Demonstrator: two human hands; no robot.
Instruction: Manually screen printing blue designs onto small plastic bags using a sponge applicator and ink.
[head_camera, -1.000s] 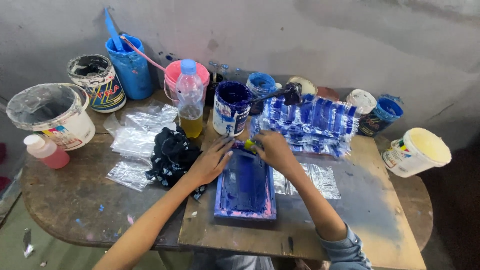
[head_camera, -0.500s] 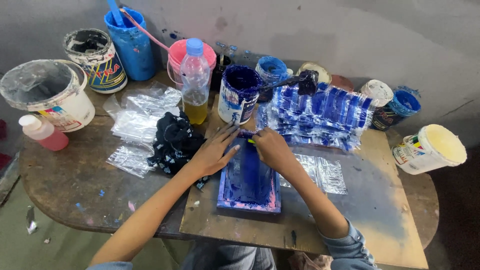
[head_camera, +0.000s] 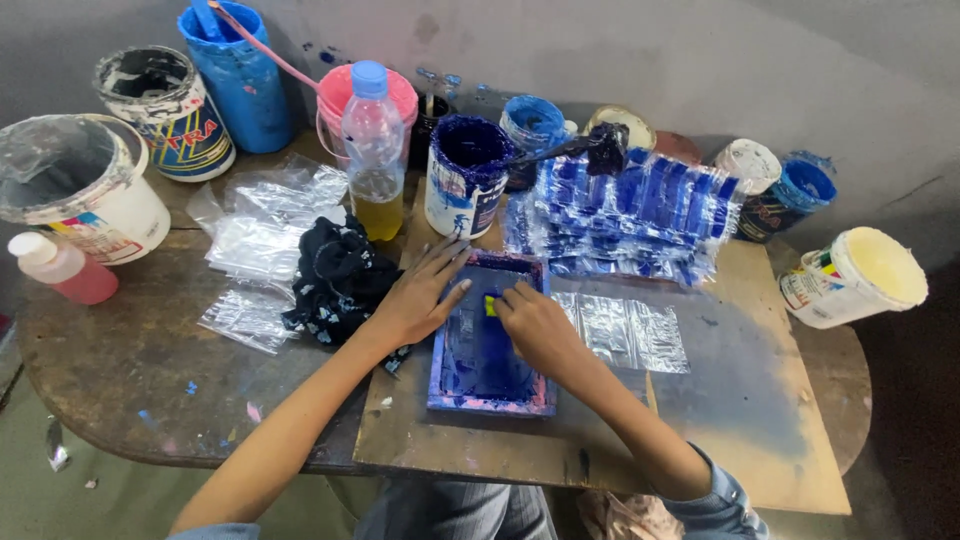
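A small blue-stained printing frame (head_camera: 490, 400) lies on a wooden board (head_camera: 700, 400) in front of me. My left hand (head_camera: 420, 295) rests flat on the frame's upper left corner, fingers spread. My right hand (head_camera: 535, 325) is inside the frame, closed on a small squeegee with a yellow spot (head_camera: 491, 305). A clear plastic sheet (head_camera: 625, 332) lies to the right of the frame. Behind it sits a pile of blue-printed plastic bags (head_camera: 630, 215).
A blue-stained ink can (head_camera: 462, 190) stands behind the frame, with a plastic bottle of yellow liquid (head_camera: 374, 150) to its left. A dark rag (head_camera: 340, 275), clear bags (head_camera: 265, 235), paint buckets (head_camera: 80, 190) and tubs (head_camera: 855, 275) ring the round table (head_camera: 120, 370).
The view has shifted slightly. My right hand has drawn the squeegee a little toward me inside the frame, while my left hand stays on the frame's corner.
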